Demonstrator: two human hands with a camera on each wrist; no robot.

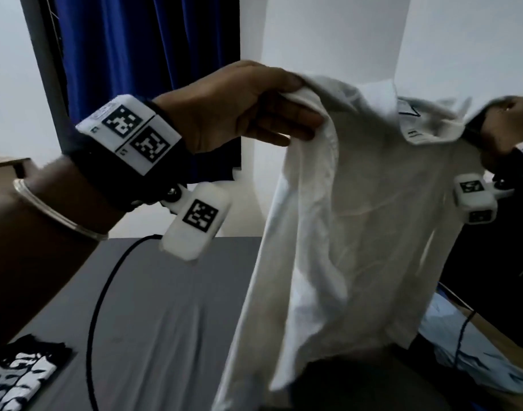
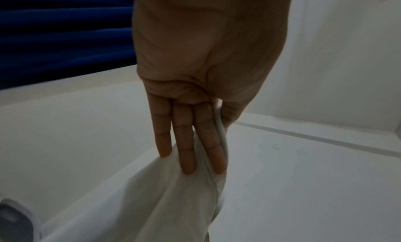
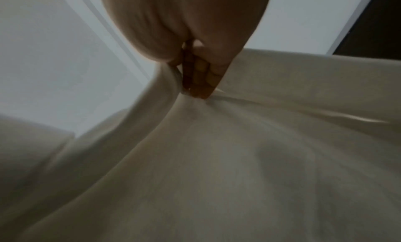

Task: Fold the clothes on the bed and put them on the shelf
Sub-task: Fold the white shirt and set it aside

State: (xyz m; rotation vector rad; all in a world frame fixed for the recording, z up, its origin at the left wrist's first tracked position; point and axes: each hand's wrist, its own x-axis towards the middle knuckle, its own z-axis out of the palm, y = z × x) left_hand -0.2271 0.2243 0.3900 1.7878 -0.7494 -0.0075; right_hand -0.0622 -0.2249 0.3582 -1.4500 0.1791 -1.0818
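Note:
A white collared shirt hangs in the air above the bed, its collar and label at the top. My left hand pinches the shirt's left shoulder between thumb and fingers. In the left wrist view the left hand has its fingers lying along the shirt with the seam caught beside the thumb. My right hand grips the right shoulder by the collar. In the right wrist view the right hand pinches a bunch of the shirt. The hem droops towards the bed.
A grey bedsheet covers the bed, with a black cable looping over it. A black-and-white printed garment lies folded at the bottom left. A light blue cloth lies at the right. A blue curtain hangs behind.

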